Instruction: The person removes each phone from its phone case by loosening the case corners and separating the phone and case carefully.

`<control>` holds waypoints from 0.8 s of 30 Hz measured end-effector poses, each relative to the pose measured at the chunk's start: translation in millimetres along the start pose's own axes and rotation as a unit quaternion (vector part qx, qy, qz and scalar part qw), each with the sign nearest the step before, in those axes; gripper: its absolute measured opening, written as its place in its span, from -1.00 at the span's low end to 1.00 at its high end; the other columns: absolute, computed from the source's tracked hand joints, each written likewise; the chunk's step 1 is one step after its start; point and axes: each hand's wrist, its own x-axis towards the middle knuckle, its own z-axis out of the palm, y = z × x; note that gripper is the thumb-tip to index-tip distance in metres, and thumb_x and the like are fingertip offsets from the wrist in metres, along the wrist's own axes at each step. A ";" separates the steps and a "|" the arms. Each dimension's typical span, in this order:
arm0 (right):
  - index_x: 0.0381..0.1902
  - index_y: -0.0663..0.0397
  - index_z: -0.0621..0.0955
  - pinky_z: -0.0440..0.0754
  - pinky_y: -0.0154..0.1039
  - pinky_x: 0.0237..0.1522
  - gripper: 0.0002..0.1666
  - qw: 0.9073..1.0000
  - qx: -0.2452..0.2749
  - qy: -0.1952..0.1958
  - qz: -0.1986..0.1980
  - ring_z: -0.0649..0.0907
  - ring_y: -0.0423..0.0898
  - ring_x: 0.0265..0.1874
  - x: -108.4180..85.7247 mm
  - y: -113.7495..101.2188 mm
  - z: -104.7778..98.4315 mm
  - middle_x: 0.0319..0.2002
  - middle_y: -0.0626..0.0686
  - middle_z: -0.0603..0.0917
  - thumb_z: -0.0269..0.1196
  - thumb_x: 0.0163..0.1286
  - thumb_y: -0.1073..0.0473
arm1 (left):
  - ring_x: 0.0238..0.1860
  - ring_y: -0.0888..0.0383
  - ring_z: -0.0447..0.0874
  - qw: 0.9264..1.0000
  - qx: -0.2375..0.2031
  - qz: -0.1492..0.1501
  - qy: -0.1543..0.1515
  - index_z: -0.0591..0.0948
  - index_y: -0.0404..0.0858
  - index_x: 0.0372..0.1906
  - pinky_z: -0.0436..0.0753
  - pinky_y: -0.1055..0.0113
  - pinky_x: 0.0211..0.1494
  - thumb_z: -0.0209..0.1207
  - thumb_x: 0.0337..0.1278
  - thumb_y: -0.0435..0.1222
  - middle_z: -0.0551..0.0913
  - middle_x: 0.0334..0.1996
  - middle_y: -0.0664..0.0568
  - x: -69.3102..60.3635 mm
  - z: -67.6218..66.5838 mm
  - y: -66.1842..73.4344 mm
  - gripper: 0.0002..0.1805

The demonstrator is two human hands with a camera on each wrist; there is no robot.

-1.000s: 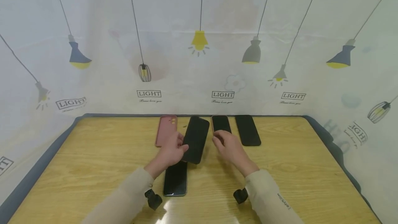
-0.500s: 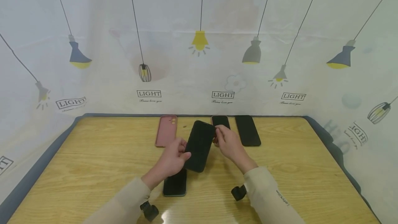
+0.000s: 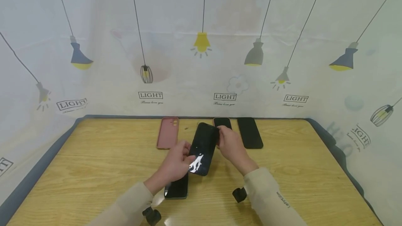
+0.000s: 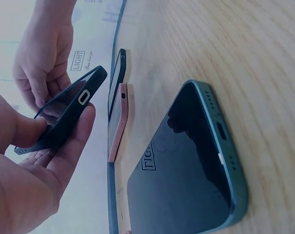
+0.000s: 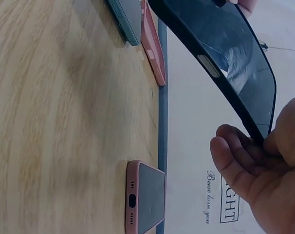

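Note:
A phone in a black case [image 3: 202, 145] is held tilted above the table between both hands. My left hand [image 3: 176, 159] grips its lower left side, the thumb on the screen, as the left wrist view of the cased phone [image 4: 69, 109] also shows. My right hand [image 3: 233, 147] pinches its upper right corner; in the right wrist view that hand [image 5: 269, 165] has its fingers at the phone's end. Beneath my left hand, a phone with a green edge [image 3: 176, 187] lies face up, partly covered from above.
Along the back of the wooden table [image 3: 94, 170] lie a pink case [image 3: 168, 133], a pink-edged phone [image 3: 222, 123] partly hidden behind the right hand, and a black phone or case [image 3: 250, 133]. A printed curtain [image 3: 176, 44] stands behind.
The right hand has come to the black-cased phone's upper corner and taken hold of it. That phone has moved slightly right and nearer me, and its screen now catches a bright reflection.

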 end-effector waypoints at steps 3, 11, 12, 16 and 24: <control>0.04 0.46 0.62 0.74 0.06 -0.06 -0.75 1.000 -0.017 0.005 -0.007 0.77 0.21 -0.13 -0.2 -4.2 -0.3 -0.12 0.33 0.75 0.09 0.52 0.43 | -0.27 0.08 0.57 1.000 0.007 0.010 0.003 0.49 -0.42 0.03 0.64 0.15 -0.18 0.22 0.35 -0.49 0.62 -0.19 -0.16 -2.0 0.3 1.1 -0.77; -0.08 0.54 0.59 0.75 0.06 -0.16 -0.79 0.999 -0.034 0.012 -0.032 0.75 0.27 -0.19 1.1 -11.9 1.7 -0.20 0.38 0.72 0.07 0.42 0.51 | -0.25 0.10 0.58 0.999 0.039 0.026 0.006 0.49 -0.37 0.01 0.63 0.17 -0.17 0.23 0.35 -0.47 0.62 -0.20 -0.13 -4.6 2.2 2.4 -0.77; -0.07 0.55 0.59 0.75 0.07 -0.16 -0.78 0.999 -0.036 0.011 -0.030 0.75 0.28 -0.19 1.3 -12.3 2.3 -0.20 0.39 0.71 0.07 0.41 0.52 | -0.25 0.10 0.58 0.999 0.044 0.027 0.005 0.49 -0.37 0.01 0.63 0.18 -0.17 0.23 0.36 -0.47 0.62 -0.21 -0.12 -4.8 2.6 2.3 -0.77; -0.03 0.59 0.57 0.74 0.08 -0.10 -0.75 0.999 -0.040 -0.002 -0.014 0.73 0.31 -0.12 1.4 -13.9 4.4 -0.16 0.42 0.69 0.06 0.40 0.54 | -0.27 0.10 0.57 0.998 0.059 0.037 0.003 0.48 -0.37 0.00 0.63 0.18 -0.18 0.22 0.36 -0.48 0.61 -0.23 -0.10 -5.2 4.0 4.3 -0.79; 0.01 0.62 0.55 0.71 0.11 -0.02 -0.71 0.999 -0.045 -0.007 0.002 0.69 0.32 -0.05 1.2 -14.9 9.2 -0.11 0.44 0.67 0.05 0.38 0.56 | -0.30 0.09 0.55 0.995 0.082 0.059 0.015 0.47 -0.36 -0.07 0.60 0.20 -0.21 0.23 0.32 -0.51 0.58 -0.30 -0.08 -6.8 6.7 9.2 -0.80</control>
